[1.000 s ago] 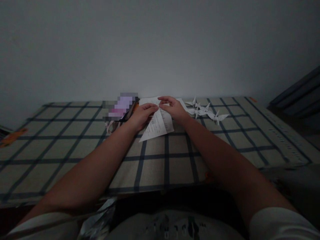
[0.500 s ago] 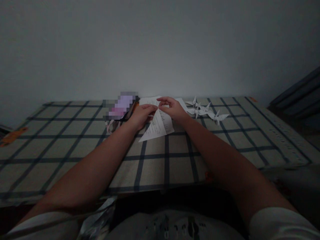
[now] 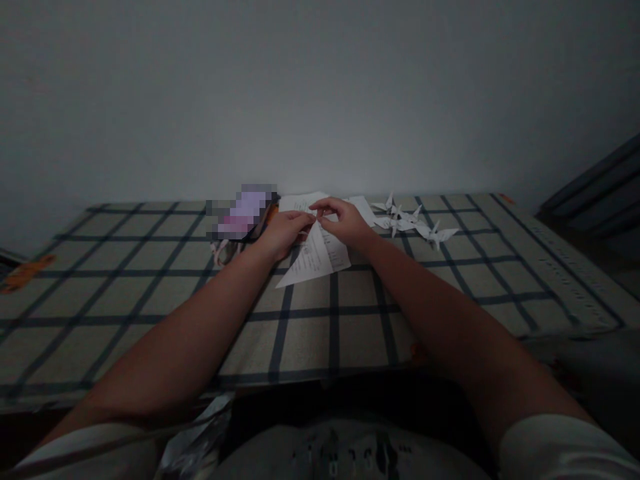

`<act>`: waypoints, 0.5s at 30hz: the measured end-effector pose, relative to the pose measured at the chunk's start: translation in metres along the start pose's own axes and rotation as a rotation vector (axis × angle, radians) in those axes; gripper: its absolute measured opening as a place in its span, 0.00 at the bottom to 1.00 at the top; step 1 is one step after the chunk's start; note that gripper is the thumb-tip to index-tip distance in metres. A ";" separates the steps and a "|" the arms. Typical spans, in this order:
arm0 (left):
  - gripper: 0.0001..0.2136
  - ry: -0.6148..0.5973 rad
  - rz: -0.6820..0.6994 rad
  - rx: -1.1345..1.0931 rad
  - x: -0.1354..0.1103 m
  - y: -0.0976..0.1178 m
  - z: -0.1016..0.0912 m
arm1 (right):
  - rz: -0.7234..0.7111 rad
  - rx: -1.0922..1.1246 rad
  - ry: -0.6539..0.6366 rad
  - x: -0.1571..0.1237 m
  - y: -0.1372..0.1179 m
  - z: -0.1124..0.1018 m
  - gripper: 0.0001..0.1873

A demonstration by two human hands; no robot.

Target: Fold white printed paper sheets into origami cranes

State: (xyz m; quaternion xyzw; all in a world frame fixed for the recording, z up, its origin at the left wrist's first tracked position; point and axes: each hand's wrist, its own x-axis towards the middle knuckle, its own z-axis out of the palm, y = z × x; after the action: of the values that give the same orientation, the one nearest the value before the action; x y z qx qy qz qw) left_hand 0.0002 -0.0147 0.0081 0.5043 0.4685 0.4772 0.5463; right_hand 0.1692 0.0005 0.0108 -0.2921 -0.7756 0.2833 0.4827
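Printed white paper [image 3: 320,257], folded to a pointed shape, hangs between my hands with its wide end toward me. My left hand [image 3: 287,232] pinches its far tip from the left, fingers closed. From the other side my right hand [image 3: 345,220] also pinches the tip, thumb and fingertips meeting there. The fingertips of both hands nearly touch, and the fold between them is too small to make out. Right of my right hand lie several folded paper cranes [image 3: 400,220], bunched together on the checked tablecloth [image 3: 310,340].
Flat printed sheets [image 3: 295,202] lie behind my hands, near the wall [image 3: 320,93]. A phone with a blurred screen [image 3: 245,210] rests to the left on a dark item, with a pale strap or cord [image 3: 223,252] beside it. Orange patches [image 3: 30,272] mark the cloth's left edge.
The folded paper's near edge has dipped slightly toward me. My right hand has shifted a little, its fingers curling lower over the tip; my left hand keeps its pinch.
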 end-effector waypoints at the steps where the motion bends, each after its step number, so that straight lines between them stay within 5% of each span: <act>1: 0.07 0.003 0.000 0.003 0.001 0.000 0.000 | -0.012 -0.018 -0.005 0.000 -0.002 0.001 0.15; 6: 0.10 -0.011 0.006 -0.041 0.005 -0.003 -0.003 | 0.003 -0.012 0.044 0.000 0.000 0.003 0.13; 15: 0.11 0.043 0.035 -0.067 0.002 0.000 -0.002 | 0.297 0.343 -0.022 0.001 0.011 0.001 0.28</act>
State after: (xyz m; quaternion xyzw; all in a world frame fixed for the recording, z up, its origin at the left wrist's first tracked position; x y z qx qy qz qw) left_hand -0.0014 -0.0128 0.0082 0.4834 0.4551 0.5129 0.5441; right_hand 0.1694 0.0084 0.0032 -0.3138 -0.6697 0.4819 0.4699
